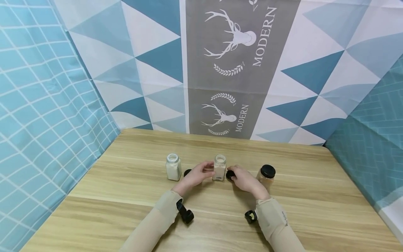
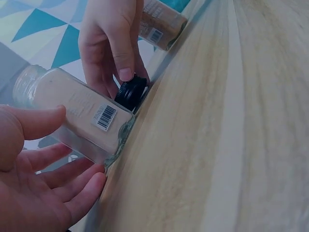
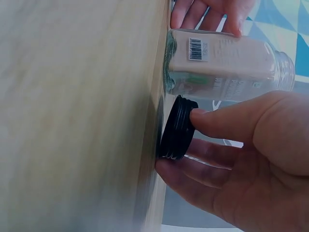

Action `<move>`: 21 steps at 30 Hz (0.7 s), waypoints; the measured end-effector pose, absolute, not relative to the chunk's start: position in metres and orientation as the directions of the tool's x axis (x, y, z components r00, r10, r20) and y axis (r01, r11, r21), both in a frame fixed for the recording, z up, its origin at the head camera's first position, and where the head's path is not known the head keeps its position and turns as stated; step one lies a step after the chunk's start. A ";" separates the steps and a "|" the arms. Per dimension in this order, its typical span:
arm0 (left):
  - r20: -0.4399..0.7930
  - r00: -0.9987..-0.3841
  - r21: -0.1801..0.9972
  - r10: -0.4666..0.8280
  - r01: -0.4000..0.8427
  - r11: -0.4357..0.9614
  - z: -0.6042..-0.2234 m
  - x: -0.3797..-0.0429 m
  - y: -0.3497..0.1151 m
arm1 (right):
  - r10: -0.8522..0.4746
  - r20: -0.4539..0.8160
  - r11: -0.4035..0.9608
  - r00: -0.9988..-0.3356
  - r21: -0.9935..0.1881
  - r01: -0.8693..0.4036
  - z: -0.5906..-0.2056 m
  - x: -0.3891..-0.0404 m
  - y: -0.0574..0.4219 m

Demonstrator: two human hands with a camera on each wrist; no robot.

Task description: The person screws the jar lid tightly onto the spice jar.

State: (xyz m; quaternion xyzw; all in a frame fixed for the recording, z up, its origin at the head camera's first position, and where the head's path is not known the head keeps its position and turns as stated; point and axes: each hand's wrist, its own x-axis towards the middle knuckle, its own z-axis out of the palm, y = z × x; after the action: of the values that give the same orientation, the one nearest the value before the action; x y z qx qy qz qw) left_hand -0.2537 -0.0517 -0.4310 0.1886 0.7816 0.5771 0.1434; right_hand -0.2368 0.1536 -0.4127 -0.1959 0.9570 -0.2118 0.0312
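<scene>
An uncapped glass jar of pale powder [image 1: 219, 169] stands upright on the table, with a barcode sticker [image 2: 104, 117] low on its side. Around its left side is my left hand [image 1: 196, 175], thumb at the front face and fingers loosely spread beside and behind the glass; how firmly they touch cannot be told. Just right of the jar, my right hand [image 1: 244, 179] pinches a black screw lid [image 3: 177, 128] between thumb and fingers, down at the tabletop. Another black lid [image 1: 187, 172] shows partly behind the left hand.
Left of the hands stands a second uncapped jar [image 1: 173, 168] with white contents. A black-capped jar [image 1: 267, 172] of orange-brown contents is beyond the right hand, which partly hides it. Patterned cloth [image 1: 157, 70] hangs behind the wooden table [image 1: 214, 217].
</scene>
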 end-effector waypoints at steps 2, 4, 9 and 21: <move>-0.005 -0.884 0.956 0.467 0.133 0.260 -0.431 -0.254 -0.052 | -0.386 0.018 0.835 -0.922 -0.418 -0.357 -0.413 -0.237 0.154; -0.003 -0.880 0.955 0.474 0.137 0.262 -0.432 -0.254 -0.053 | -0.386 0.015 0.835 -0.923 -0.419 -0.356 -0.414 -0.237 0.155; -0.003 -0.875 0.957 0.483 0.137 0.254 -0.432 -0.255 -0.053 | -0.371 0.001 0.830 -0.929 -0.449 -0.332 -0.413 -0.237 0.156; -0.015 -0.871 0.951 0.490 0.139 0.275 -0.435 -0.255 -0.053 | -0.305 0.031 0.826 -0.952 -0.490 -0.281 -0.411 -0.241 0.161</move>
State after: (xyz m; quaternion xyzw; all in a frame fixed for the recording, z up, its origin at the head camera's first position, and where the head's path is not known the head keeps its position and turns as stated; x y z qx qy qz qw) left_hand -0.2554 -0.0531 -0.4346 0.2007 0.7833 0.5676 0.1549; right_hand -0.2405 0.1615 -0.4105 -0.1534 0.9551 -0.2524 0.0241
